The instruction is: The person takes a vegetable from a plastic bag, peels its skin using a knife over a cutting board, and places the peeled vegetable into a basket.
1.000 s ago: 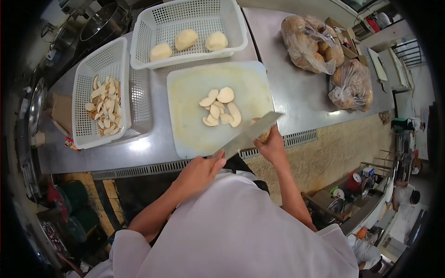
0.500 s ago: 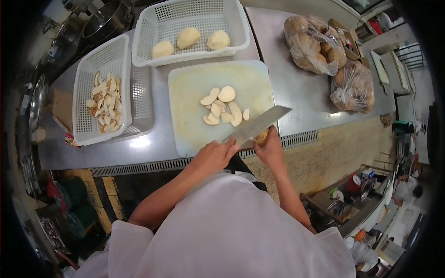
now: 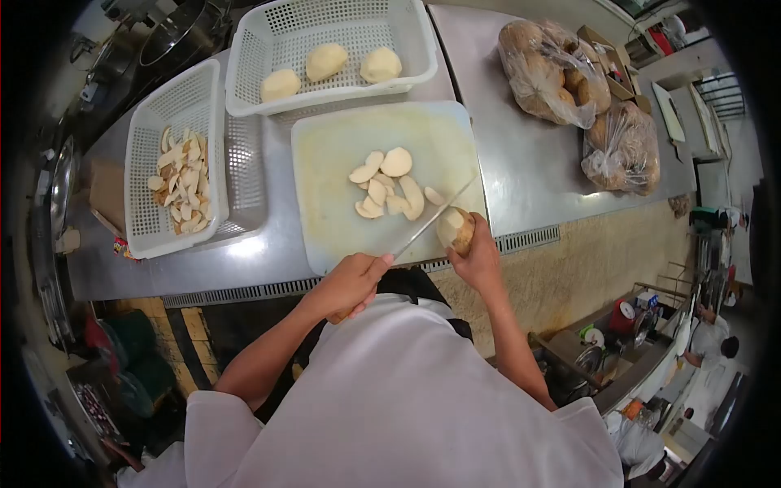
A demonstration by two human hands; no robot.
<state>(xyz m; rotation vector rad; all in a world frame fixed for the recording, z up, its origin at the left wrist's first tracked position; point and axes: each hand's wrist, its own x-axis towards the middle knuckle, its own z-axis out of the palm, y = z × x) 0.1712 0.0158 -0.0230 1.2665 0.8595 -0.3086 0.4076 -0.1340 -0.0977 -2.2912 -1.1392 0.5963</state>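
My left hand (image 3: 354, 285) is closed round the handle of a kitchen cleaver (image 3: 427, 220). Its blade points up and to the right, seen nearly edge-on, beside a partly peeled potato (image 3: 455, 230). That potato is gripped by my right hand (image 3: 477, 254) over the near right corner of the white cutting board (image 3: 325, 154). A pale cut face shows on it, with brown skin still on the right side. Several thick pale peelings (image 3: 377, 192) are lying on the middle of the board, and one small slice (image 3: 434, 195) is close to the blade.
Behind the board stands a white basket (image 3: 244, 81) with three peeled potatoes (image 3: 326, 61). Another basket (image 3: 138, 203) at left holds peelings. Plastic bags of unpeeled potatoes (image 3: 541, 73) are on the steel table (image 3: 529, 175) at right. Other people are at the far right.
The cleaver has turned from showing its flat side to nearly edge-on, and my left hand has shifted left and down. More of the potato's pale cut face now shows in my right hand.
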